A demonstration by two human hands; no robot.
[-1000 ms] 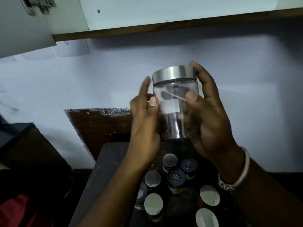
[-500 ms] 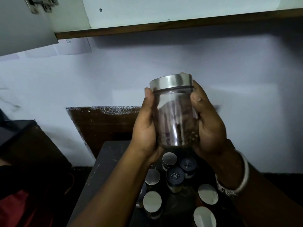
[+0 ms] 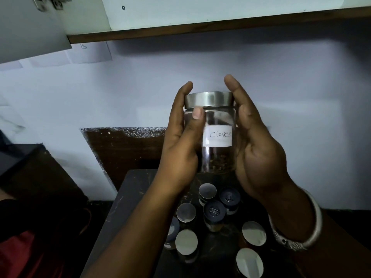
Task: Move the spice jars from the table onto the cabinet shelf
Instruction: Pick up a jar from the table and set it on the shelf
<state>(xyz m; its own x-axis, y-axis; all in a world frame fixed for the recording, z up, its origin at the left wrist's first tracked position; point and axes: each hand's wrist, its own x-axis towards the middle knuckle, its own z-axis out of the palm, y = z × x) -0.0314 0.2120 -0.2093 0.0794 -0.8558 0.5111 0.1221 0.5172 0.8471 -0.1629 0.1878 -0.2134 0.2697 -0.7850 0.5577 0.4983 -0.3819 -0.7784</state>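
Observation:
A clear glass jar [image 3: 217,137] with a steel lid and a white label reading "Cloves" is held upright in the air, in front of the wall. My left hand [image 3: 180,145] grips its left side, thumb across the front. My right hand [image 3: 255,149] cups its right side, fingers along the lid edge. Dark spice fills the jar's lower part. Below, several small spice jars [image 3: 210,215] with steel or dark lids stand on the dark table [image 3: 124,207]. The cabinet shelf's wooden edge [image 3: 200,27] runs across the top.
An open cabinet door [image 3: 30,31] with a hinge hangs at the upper left. A dark brown panel [image 3: 124,153] leans on the wall behind the table. Something red and dark lies low on the left [image 3: 18,255]. A metal bangle [image 3: 301,233] sits on my right wrist.
The jar has been turned between both hands, so its "Cloves" label now faces me. It stays at about the same height above the table.

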